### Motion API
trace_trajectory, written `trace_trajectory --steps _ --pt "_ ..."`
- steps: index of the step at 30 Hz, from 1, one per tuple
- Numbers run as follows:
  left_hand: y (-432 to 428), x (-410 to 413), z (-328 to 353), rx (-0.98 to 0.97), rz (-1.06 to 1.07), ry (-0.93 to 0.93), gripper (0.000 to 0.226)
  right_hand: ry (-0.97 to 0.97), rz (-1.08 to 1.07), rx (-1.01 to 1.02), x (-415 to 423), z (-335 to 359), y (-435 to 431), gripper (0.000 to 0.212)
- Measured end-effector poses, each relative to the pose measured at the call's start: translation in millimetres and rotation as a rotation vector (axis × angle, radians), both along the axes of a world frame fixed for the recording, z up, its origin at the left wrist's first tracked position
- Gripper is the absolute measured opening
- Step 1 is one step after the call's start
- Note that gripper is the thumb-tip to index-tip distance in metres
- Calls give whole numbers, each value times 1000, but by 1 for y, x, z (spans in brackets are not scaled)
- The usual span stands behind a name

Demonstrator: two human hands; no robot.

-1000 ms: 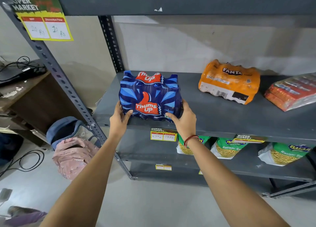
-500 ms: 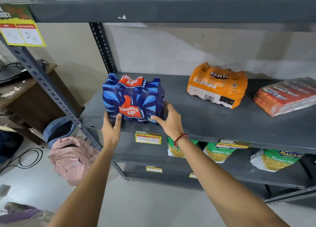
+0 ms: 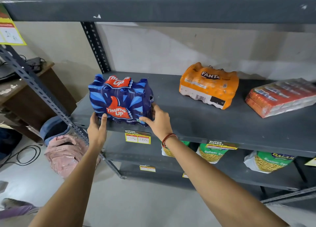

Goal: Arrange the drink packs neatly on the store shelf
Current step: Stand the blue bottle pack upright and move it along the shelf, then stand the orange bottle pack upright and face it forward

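The blue shrink-wrapped Thums Up drink pack stands at the grey metal shelf front edge, gripped between left hand and right hand.

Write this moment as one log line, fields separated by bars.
left hand and right hand on Thums Up pack | pack on shelf front-left | Fanta pack apart

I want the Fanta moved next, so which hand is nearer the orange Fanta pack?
Right. The right hand is left of the Fanta pack; the left hand is farther left.
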State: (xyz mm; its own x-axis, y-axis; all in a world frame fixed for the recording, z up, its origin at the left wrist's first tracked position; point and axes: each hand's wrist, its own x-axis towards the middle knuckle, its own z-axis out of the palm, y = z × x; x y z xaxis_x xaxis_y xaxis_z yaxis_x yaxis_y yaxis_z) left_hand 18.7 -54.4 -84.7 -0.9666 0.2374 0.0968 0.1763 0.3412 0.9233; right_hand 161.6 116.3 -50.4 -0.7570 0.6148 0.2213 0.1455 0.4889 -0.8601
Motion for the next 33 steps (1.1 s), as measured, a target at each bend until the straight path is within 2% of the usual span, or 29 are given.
trace_trajectory --steps 3,5,7,8,10,13,16,19,21,23,25,27,29,31,33 --pt "5 8 4 -15 -1 25 61 11 26 -18 0 2 2 53" --pt "14 25 4 25 114 54 58 34 39 -34 4 4 5 55" --pt "30 57 -3 83 236 89 47 71 -2 -37 11 4 12 61" --pt "40 77 -7 101 232 110 40 85 -48 -39 16 5 19 65" --pt "67 120 -15 139 85 120 27 127 -144 -40 27 10 38 63" --pt "105 161 -15 114 -273 225 15 188 -252 2 50 22 74 50" --pt "148 166 5 57 -528 370 17 167 -439 132 75 31 120 42" --pt "205 148 37 38 -593 398 27 74 -674 197 100 38 169 47" --pt "241 127 52 -25 -572 408 36 -66 -742 145 110 38 194 62" --pt "278 107 63 -176 -518 346 48 -182 -716 -44 116 34 217 79" --pt "307 90 71 -264 -447 191 64 -186 -620 -319 119 28 231 83" --pt "328 77 74 -292 -406 27 74 -121 -519 -473 119 20 236 82" --pt "336 71 72 -283 -416 -21 67 -57 -491 -485 119 13 240 79" --pt "333 69 65 -197 -424 -29 57 -12 -489 -498 120 10 243 71" --pt "321 73 55 -86 -411 -40 57 11 -449 -487 123 7 244 67"
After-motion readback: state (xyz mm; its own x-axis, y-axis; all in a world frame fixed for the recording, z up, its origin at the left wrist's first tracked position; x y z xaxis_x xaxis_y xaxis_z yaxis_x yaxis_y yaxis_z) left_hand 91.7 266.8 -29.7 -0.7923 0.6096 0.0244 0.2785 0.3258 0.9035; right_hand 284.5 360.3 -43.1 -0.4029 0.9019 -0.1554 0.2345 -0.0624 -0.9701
